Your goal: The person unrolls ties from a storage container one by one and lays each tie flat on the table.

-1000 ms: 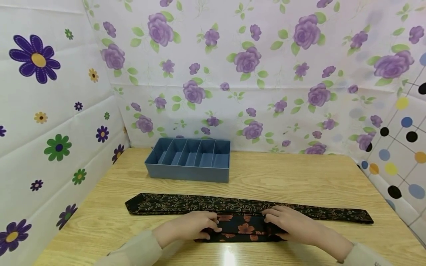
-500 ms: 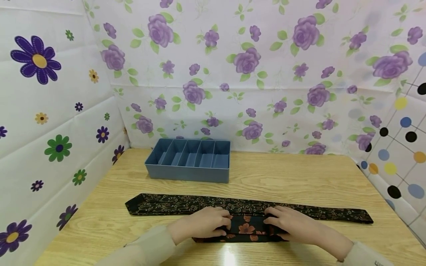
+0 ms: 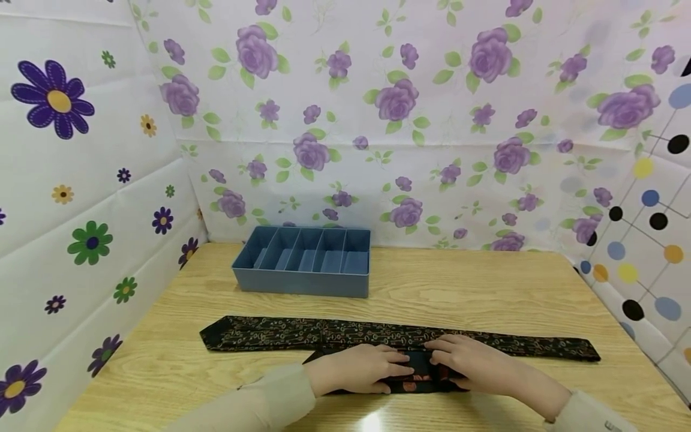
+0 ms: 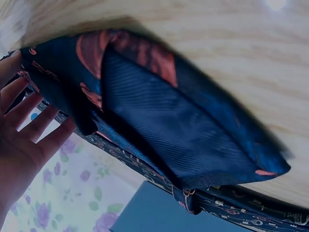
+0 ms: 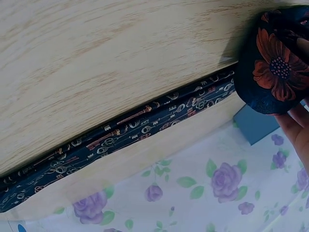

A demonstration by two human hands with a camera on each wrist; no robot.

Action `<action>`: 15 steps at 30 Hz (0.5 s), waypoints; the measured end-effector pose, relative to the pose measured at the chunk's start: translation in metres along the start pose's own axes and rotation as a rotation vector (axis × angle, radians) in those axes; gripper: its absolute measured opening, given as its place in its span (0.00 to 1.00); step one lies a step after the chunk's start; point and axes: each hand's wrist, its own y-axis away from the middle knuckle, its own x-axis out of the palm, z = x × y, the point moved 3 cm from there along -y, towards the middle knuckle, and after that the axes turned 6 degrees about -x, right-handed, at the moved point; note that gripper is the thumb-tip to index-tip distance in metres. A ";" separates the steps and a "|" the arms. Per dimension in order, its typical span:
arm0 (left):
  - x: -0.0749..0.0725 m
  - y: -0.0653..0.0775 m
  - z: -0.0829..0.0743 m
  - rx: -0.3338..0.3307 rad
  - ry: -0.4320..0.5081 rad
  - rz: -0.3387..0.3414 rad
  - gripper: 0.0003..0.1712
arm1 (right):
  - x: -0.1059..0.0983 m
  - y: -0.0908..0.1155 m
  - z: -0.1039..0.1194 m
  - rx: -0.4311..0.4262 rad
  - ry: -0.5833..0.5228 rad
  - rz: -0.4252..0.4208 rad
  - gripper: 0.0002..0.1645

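A dark necktie with orange flowers (image 3: 420,363) lies folded on the table, partly covered by both hands. My left hand (image 3: 367,368) rests on its left part with fingers extended; the left wrist view shows them spread over the fabric, beside the tie's pointed end (image 4: 174,116) with its plain dark lining. At the right, my right hand (image 3: 475,363) grips the rounded fold of the flowered necktie (image 5: 277,72), its fingers bent over it. Just behind, a black necktie with a key pattern (image 3: 259,333) lies stretched out flat, its wide pointed end at the left.
A blue divided box (image 3: 302,283) with several compartments stands at the back left of the wooden table (image 3: 459,282). Behind it hangs a white cloth with purple roses (image 3: 396,156). Patterned cloths enclose the left and right sides.
My left hand has slid to the right along the flowered necktie and flattened, uncovering its pointed left end. My right hand has stayed at the right fold.
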 end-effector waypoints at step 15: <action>-0.002 -0.002 -0.004 -0.029 -0.026 0.048 0.31 | -0.001 0.003 -0.002 -0.001 0.017 0.023 0.19</action>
